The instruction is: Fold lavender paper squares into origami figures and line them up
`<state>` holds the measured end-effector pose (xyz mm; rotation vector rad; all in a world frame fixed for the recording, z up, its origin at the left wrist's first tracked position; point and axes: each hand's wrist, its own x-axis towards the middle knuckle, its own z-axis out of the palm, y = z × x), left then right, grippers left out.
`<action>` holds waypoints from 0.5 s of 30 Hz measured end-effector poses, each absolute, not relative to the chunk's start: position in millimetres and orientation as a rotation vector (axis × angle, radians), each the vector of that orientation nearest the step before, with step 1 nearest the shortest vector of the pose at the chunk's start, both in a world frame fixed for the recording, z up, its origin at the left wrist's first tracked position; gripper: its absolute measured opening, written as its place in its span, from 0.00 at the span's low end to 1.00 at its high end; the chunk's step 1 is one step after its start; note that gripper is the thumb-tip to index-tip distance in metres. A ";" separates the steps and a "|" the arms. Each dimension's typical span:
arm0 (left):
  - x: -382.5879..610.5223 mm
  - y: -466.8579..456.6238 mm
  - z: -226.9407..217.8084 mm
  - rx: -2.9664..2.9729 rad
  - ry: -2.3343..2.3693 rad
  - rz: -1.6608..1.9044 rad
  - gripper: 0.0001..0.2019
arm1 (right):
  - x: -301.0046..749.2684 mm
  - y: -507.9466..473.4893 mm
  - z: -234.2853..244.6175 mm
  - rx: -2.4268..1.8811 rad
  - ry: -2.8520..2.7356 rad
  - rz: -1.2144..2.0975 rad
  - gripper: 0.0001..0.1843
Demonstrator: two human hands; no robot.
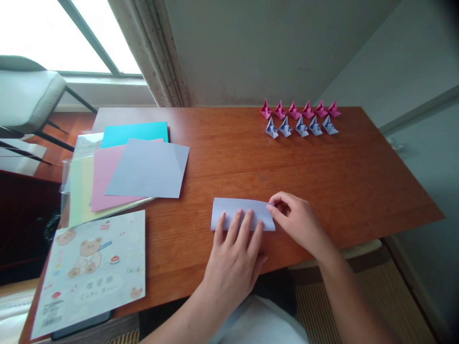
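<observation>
My left fingers: They belong to my left hand [233,263], and they are spread out on the folded paper [229,205]. They press it down but are not curled around anything.
My right fingers: On my right hand [299,220], the thumb and pointer finger look pinched together on the top right corner of the paper.
Where the paper is: It lies on the brown table [222,162], near the edge by my tummy, under my left fingers. Its long fold looks to be on the side close to me.
How it feels, I think: Very light, thin and bendy, a bit stiffer at the fold. It could slide on the smooth wood, and a hard tug could rip or crumple it.
Best place to hold: One flat hand on the middle, and a soft pinch at a corner.
Plastic bag: The see-through bag [65,176] is on the left. Yellow paper [79,191] and pink paper [107,177] are in it or on it; I can't tell which.
Bear cover: The bear cover [118,286] lies flat nearby. I can't see if anything is inside.
Little folded shapes: Pink ones [294,112] stand behind pale purple ones [302,129].
</observation>
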<state>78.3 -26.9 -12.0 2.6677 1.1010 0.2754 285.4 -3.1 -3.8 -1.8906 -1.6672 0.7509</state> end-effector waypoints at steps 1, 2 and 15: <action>78.5 -27.1 -12.1 2.662 1.101 0.287 0.28 | 285.9 -5.5 -5.3 -1.871 -1.583 0.819 0.05; 78.6 -27.2 -12.0 2.654 1.101 0.306 0.28 | 285.9 -7.8 -6.6 -1.855 -1.515 0.858 0.06; 43.2 1.3 5.5 2.067 1.286 1.080 0.39 | 292.3 -24.5 9.8 -1.613 -1.453 0.824 0.03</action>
